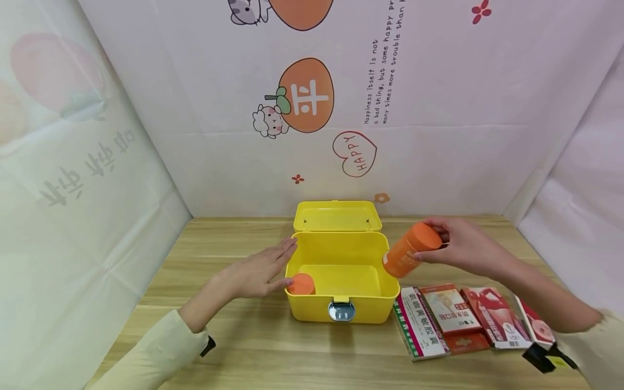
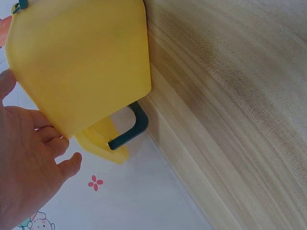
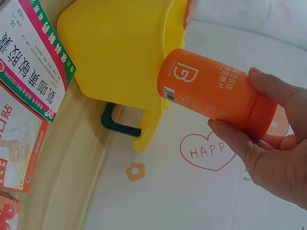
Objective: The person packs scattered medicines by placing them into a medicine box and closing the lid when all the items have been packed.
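A yellow storage box [image 1: 344, 311] stands on the table with its lid [image 1: 338, 215] tipped back. My left hand [image 1: 258, 269] rests at the box's left rim, fingers stretched along it and thumb over the edge; the left wrist view has the hand [image 2: 33, 158] beside the rim. Inside the left front corner sits an orange-capped bottle [image 1: 301, 284], its lower part hidden. My right hand [image 1: 468, 246] grips an orange pill bottle [image 1: 407, 252] near its cap. This bottle is tilted, its base over the box's right rim. In the right wrist view the printed label of the bottle [image 3: 206, 84] shows.
Right of the box lie a white and green medicine box [image 1: 423, 325], an orange-edged plaster box [image 1: 450, 310] and a red and white box [image 1: 497, 317], with further packs among them. A printed white cloth [image 1: 429, 162] hangs behind the table [image 1: 234, 346].
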{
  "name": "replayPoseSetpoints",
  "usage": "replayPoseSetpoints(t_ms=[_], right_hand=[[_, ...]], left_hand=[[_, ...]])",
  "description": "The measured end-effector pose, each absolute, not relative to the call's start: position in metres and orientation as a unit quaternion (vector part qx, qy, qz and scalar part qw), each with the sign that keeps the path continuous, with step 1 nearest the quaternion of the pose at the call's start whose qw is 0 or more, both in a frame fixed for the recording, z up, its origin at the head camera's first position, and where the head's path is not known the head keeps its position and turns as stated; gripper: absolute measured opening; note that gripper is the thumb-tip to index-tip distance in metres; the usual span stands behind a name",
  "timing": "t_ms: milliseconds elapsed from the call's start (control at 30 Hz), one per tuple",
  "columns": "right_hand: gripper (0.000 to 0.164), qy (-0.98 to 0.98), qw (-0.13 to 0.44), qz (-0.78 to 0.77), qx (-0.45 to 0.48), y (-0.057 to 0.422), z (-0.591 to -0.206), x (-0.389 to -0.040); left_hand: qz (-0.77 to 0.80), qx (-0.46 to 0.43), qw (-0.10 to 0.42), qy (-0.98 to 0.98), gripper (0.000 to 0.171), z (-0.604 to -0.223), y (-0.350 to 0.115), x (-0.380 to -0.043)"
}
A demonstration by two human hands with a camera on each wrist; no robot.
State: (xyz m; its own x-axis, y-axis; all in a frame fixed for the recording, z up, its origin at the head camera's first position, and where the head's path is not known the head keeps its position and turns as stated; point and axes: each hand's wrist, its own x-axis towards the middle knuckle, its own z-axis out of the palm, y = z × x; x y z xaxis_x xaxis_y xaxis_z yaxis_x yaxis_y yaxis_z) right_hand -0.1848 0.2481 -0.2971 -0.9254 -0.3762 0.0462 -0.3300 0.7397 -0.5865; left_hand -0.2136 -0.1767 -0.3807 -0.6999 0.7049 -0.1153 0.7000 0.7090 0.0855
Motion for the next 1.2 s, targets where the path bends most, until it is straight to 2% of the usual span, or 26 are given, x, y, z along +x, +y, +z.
replayPoseSetpoints(t_ms=[1200], right_hand=[[0.054,0.917,0.045,-0.318,-0.238,0.206,-0.295,-0.194]], left_hand=[[0.017,0.384,0.061,0.921,0.085,-0.382,-0.177,-0.213]])
